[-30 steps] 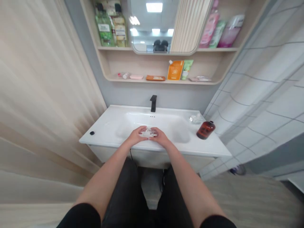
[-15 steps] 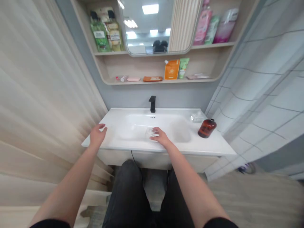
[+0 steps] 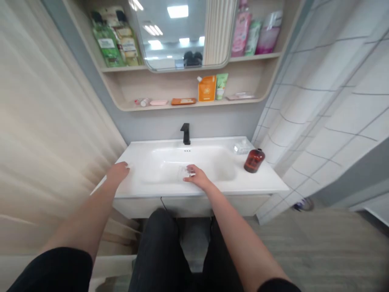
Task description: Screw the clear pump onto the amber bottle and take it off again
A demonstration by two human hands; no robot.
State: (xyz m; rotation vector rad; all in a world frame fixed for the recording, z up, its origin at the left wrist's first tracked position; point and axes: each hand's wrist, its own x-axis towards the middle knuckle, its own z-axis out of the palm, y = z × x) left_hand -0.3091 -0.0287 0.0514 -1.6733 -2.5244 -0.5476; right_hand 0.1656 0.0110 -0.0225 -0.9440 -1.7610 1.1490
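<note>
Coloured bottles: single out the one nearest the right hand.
The reddish-brown bottle, on the countertop to the right of the basin; the others are up in the wall cabinet, farther from the right hand.

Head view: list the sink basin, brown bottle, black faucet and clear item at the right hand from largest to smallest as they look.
1. Sink basin
2. Brown bottle
3. Black faucet and clear item: unsure, as the right hand partly covers the item and its edges blend into the white.
</note>
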